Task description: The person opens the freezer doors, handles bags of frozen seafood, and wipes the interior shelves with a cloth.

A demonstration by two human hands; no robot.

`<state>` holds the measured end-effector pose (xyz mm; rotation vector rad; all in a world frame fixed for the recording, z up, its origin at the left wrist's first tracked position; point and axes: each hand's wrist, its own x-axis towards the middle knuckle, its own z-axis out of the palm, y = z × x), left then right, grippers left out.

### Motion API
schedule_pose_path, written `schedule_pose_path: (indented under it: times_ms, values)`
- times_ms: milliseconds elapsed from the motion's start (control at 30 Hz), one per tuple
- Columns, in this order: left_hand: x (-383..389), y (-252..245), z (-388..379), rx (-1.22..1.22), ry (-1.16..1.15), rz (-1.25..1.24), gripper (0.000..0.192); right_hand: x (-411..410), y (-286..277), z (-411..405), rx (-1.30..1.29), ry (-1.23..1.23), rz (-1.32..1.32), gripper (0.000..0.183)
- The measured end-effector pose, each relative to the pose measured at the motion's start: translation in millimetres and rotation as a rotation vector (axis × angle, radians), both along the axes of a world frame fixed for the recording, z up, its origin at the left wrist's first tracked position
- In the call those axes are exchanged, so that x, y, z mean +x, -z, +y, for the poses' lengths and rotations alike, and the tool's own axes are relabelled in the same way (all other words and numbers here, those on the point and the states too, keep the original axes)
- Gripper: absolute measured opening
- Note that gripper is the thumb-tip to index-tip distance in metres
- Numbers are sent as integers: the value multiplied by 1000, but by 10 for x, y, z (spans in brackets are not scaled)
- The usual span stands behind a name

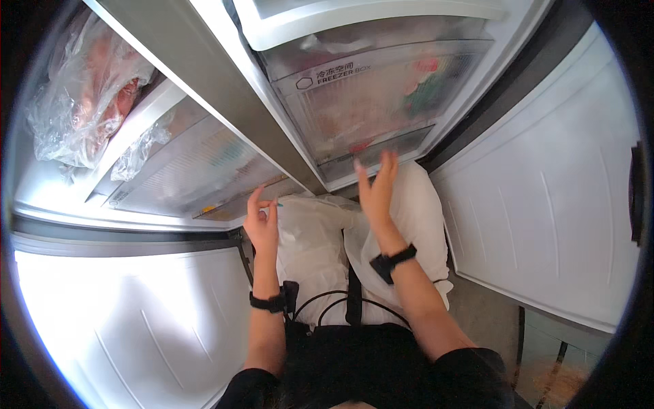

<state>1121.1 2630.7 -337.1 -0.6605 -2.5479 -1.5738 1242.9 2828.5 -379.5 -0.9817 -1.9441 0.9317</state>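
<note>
My left hand (pixel 262 217) is raised above a white plastic bag (pixel 306 235) on my lap, its fingers bent, and something small and teal shows at a fingertip. My right hand (pixel 377 189), slightly blurred, is held up with fingers apart before the lower clear freezer drawer (pixel 368 102); nothing shows in it. That drawer holds packed food with red and green parts. Nearer my left hand is another clear drawer (pixel 194 168) with bagged contents. Up at the left, meat in a clear plastic bag (pixel 97 102) rests on a shelf.
Open fridge doors stand at the left (pixel 127 317) and right (pixel 536 184). A grey divider (pixel 245 97) runs between the two compartments. Black cables (pixel 332 292) loop over my lap. A glass-like panel (pixel 557 353) lies at the lower right.
</note>
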Motion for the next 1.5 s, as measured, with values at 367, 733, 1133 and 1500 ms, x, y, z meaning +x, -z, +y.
schedule_pose_path:
  times_ms: [367, 733, 1133, 1500]
  values:
    - [311, -1780, 554, 119, 332, 600, 32, 189, -1239, -555, 55, -653, 449, 58]
    - [-242, -2619, 1264, 182, 85, 1231, 99, -802, -1614, 535, 571, 229, 639, 48]
    - [-400, -2544, 1404, 1, -229, 1410, 79, -780, -1394, 593, 1253, -201, 184, 46]
    - [-367, -2525, 1443, -34, -288, 1442, 70, -324, -1304, 1814, 772, 388, 560, 47]
